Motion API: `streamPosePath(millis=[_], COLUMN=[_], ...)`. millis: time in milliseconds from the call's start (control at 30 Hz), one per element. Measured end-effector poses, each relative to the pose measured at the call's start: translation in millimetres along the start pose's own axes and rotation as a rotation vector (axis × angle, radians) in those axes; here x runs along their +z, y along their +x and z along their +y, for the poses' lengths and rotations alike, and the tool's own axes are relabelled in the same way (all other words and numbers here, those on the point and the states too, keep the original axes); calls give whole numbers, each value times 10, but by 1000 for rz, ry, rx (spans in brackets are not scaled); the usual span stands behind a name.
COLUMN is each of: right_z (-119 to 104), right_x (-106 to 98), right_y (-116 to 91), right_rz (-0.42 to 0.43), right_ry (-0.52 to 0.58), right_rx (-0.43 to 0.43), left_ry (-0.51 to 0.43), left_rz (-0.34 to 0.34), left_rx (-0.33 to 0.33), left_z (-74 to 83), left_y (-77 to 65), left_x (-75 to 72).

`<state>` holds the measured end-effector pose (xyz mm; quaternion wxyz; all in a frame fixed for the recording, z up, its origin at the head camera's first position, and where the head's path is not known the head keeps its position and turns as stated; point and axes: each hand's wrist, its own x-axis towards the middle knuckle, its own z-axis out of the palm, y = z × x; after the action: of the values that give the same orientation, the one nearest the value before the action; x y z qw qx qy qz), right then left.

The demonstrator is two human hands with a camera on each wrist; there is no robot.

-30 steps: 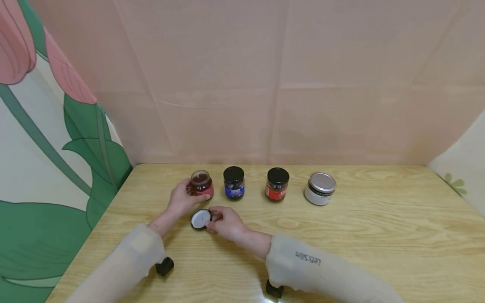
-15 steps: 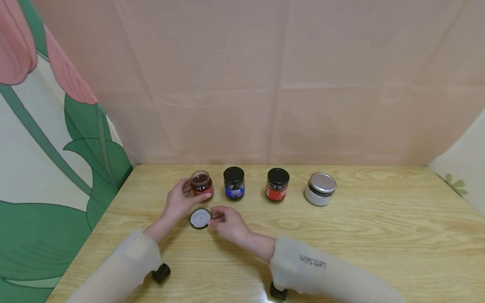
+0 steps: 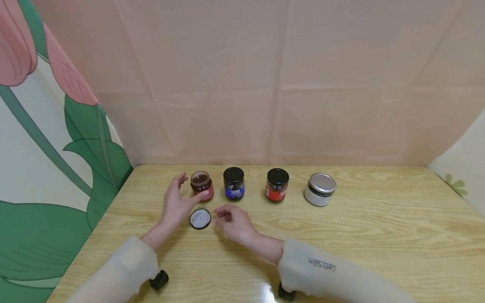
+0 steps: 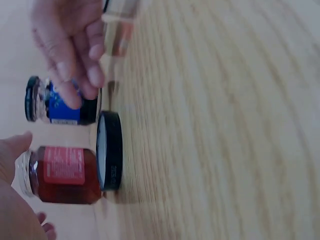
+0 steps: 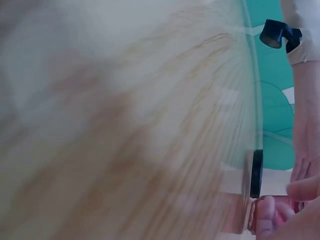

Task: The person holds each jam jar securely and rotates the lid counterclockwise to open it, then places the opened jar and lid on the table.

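Your right hand, fingers loosely bent, has left the lid, and your left hand, fingers spread, has released the jar, leaving it uncapped.

The head view looks forward and down on the table from above, farthest off. Both wrist views lie low and close, tipped sideways: the left faces the lid and blue jar, the right looks toward the left arm. All three share the lid; head and left wrist share that jar.
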<state>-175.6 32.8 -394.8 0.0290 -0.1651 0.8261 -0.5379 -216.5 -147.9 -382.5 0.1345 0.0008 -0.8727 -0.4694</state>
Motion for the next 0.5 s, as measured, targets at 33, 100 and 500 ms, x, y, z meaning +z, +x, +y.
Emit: streamPosePath(millis=[33,100,500], right_z=[3,11,76], right_x=[-19,-62,-320], right_y=[-7,-16,-57], right_rz=[14,41,167], right_ry=[-15,-44,-129], right_rx=[-18,-56,-202], left_ry=[2,8,10], left_rz=[23,70,204], left_rx=[22,76,319], left_z=[17,52,178], left_y=[-16,-46,-170], left_x=[7,20,142])
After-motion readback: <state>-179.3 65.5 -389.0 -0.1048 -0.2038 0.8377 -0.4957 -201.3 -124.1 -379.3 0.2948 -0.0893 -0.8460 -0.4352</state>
